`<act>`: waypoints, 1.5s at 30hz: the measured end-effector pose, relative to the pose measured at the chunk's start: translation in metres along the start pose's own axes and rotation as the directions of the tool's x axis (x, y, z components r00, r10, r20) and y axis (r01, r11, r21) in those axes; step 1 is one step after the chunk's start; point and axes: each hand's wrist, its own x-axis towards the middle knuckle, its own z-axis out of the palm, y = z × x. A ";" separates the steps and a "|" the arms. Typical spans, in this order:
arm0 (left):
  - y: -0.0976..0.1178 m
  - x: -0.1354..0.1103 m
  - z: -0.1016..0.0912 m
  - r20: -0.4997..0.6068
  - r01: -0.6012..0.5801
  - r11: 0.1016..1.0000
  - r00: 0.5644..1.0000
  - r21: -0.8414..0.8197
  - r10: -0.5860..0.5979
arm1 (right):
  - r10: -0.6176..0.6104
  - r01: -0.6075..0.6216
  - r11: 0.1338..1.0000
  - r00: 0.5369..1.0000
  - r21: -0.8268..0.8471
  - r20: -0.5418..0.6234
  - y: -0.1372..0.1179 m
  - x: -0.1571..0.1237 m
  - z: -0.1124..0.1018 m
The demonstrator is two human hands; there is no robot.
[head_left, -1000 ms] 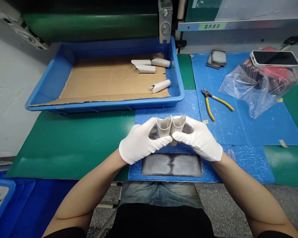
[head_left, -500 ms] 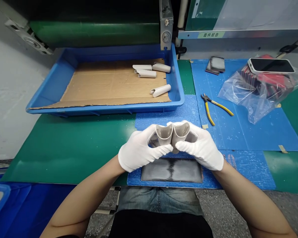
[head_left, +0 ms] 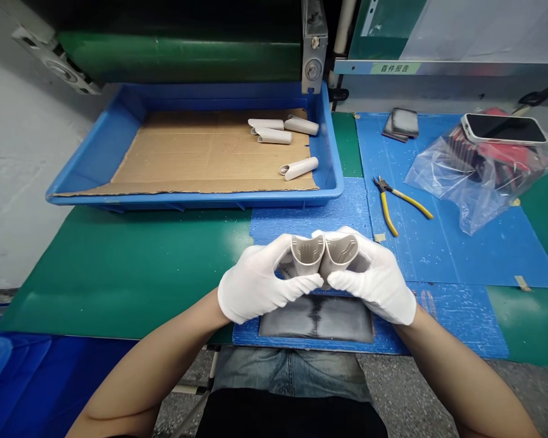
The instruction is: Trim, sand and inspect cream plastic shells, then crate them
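Both of my hands wear white gloves and meet above the blue mat (head_left: 438,249). My left hand (head_left: 256,283) is closed round a grey plastic tube (head_left: 307,254), held upright with its open mouth facing me. My right hand (head_left: 374,277) grips a second grey tube (head_left: 340,250) the same way. The two tubes touch side by side. Below my hands a dark grey worn pad (head_left: 316,318) lies on the mat.
A blue tray (head_left: 95,158) lined with cardboard holds several loose grey tubes (head_left: 274,131) at its far right. Yellow-handled pliers (head_left: 395,198), a clear plastic bag (head_left: 461,176), a phone (head_left: 505,129) and small dark squares (head_left: 402,121) lie to the right. A green roller machine (head_left: 178,55) stands behind.
My hands keep the same grip on the two tubes. The view has shifted slightly, so everything sits a little lower and to the right.
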 end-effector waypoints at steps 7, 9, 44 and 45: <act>0.002 -0.001 0.000 0.001 0.030 1.000 1.000 -0.001 -0.030 | -0.020 0.020 1.000 1.000 -0.006 0.002 0.001 0.000 -0.001; 0.003 0.000 0.000 0.002 0.032 0.999 0.999 -0.005 -0.032 | -0.019 0.019 1.000 1.000 -0.016 -0.005 0.001 0.000 -0.001; 0.004 0.004 0.001 0.245 0.357 0.858 0.928 -0.370 -0.280 | 0.195 -0.199 0.972 0.980 0.123 0.041 0.002 0.005 0.002; 0.005 0.004 0.000 0.257 0.372 0.845 0.922 -0.384 -0.289 | 0.214 -0.219 0.967 0.975 0.132 0.053 0.003 0.005 0.002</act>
